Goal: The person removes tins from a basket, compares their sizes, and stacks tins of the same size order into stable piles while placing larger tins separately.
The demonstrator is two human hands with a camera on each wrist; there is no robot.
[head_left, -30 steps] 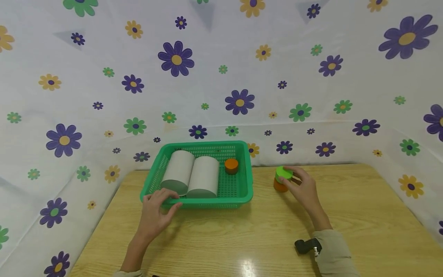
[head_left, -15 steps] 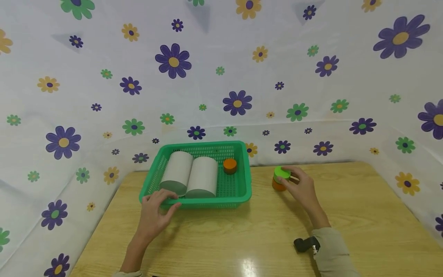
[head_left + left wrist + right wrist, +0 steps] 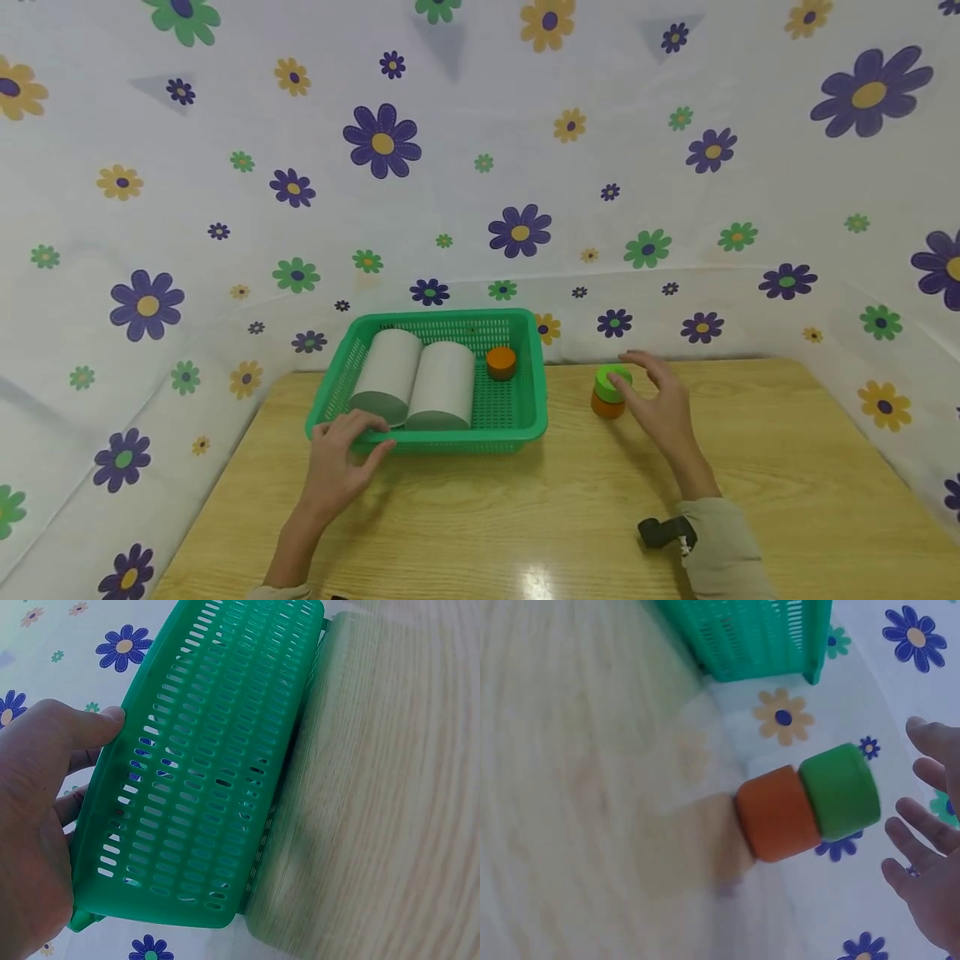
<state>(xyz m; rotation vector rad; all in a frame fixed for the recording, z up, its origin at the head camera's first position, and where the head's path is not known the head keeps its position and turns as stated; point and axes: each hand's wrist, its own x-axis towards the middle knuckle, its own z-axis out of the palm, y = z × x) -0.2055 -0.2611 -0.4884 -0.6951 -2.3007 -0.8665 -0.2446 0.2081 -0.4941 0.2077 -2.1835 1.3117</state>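
A green cylinder block (image 3: 841, 792) sits on top of an orange cylinder block (image 3: 778, 815), the two stacked on the table right of the basket. Beside them my right hand (image 3: 665, 410) has its fingers spread; in the right wrist view a gap shows between those fingers and the green block. My left hand (image 3: 336, 468) pinches the front rim of a green plastic basket (image 3: 465, 437), with the thumb on one side and fingers on the other. Two large white cylinders, one left (image 3: 388, 365) and one right (image 3: 443, 377), lie in the basket beside a small orange cylinder (image 3: 501, 363).
The wooden table (image 3: 480, 525) reaches back to a white flower-printed cloth (image 3: 450, 192) that stands behind and at both sides. A small black device (image 3: 663, 532) is at the right sleeve.
My right hand has let go of the green block and its fingers have spread and drawn back. The green block stays on the orange one. My left hand keeps its hold on the rim.
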